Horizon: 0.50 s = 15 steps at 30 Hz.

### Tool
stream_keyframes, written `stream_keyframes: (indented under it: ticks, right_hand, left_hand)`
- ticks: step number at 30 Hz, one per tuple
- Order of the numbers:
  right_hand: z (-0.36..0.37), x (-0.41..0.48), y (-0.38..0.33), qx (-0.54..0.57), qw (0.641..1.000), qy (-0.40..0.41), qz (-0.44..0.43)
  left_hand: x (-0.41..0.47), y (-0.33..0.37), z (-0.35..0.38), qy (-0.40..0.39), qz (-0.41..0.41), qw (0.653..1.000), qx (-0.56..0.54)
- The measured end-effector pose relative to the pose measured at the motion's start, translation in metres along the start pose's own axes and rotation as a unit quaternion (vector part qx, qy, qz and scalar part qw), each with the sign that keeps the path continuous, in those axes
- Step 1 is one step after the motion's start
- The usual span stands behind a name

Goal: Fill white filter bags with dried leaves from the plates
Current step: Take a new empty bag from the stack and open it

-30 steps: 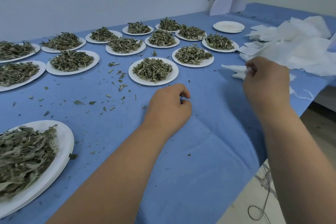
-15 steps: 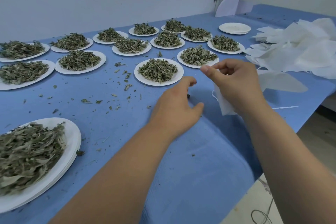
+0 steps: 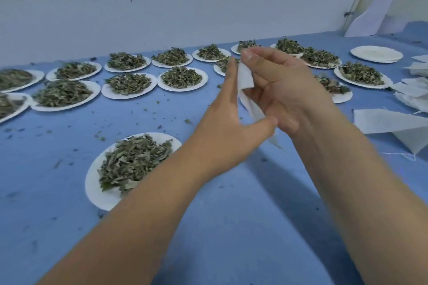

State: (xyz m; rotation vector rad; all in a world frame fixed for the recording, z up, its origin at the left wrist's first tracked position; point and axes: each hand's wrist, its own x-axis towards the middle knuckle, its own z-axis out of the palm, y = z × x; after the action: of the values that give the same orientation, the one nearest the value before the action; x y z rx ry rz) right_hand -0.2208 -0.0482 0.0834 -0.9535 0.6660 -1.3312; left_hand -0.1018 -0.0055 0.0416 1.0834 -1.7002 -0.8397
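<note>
Well, in the head view both hands are raised over the blue cloth (image 3: 231, 227); the right hand (image 3: 284, 92) pinches a white filter bag (image 3: 245, 80) near its top between thumb and curled fingers; the left hand (image 3: 228, 129) stands straight-fingered beside it, thumb touching the bag's lower part, grasping nothing; the nearest plate (image 3: 97, 192), heaped with dried leaves (image 3: 132, 162), sits partly under the left forearm; further plates (image 3: 180, 87) stand in rows behind, some hidden by the hands; spare bags (image 3: 389, 122) lie to the right; the wall (image 3: 162, 25) closes the far side; the widest stretch of cloth lies between the forearms.
</note>
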Motion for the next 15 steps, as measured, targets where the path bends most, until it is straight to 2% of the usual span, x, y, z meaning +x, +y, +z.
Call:
stream_keyframes:
  ticks: [2, 5, 8, 12, 13, 15]
  right_hand:
    - [0.031, 0.003, 0.010, 0.043, 0.998, -0.037, 0.015]
    - [0.076, 0.005, 0.024, 0.086, 0.990, -0.098, 0.050]
    - [0.114, 0.004, 0.036, 0.096, 0.981, -0.153, 0.078]
    - [0.145, 0.001, 0.055, -0.075, 0.988, -0.130, 0.014]
    - [0.148, -0.001, 0.061, -0.120, 0.985, -0.123, -0.009]
    - [0.148, -0.007, 0.071, -0.188, 0.971, -0.143, -0.048]
  left_hand:
    - [-0.011, 0.006, -0.038, 0.090, -0.013, 0.996, -0.021]
    - [-0.031, 0.015, -0.091, 0.228, 0.034, 0.970, 0.074]
    - [-0.053, 0.025, -0.137, 0.270, 0.072, 0.936, 0.213]
    - [-0.079, 0.023, -0.194, 0.299, 0.037, 0.846, 0.439]
    - [-0.085, 0.020, -0.204, 0.310, 0.024, 0.834, 0.457]
    - [-0.098, 0.012, -0.211, 0.315, 0.016, 0.834, 0.452]
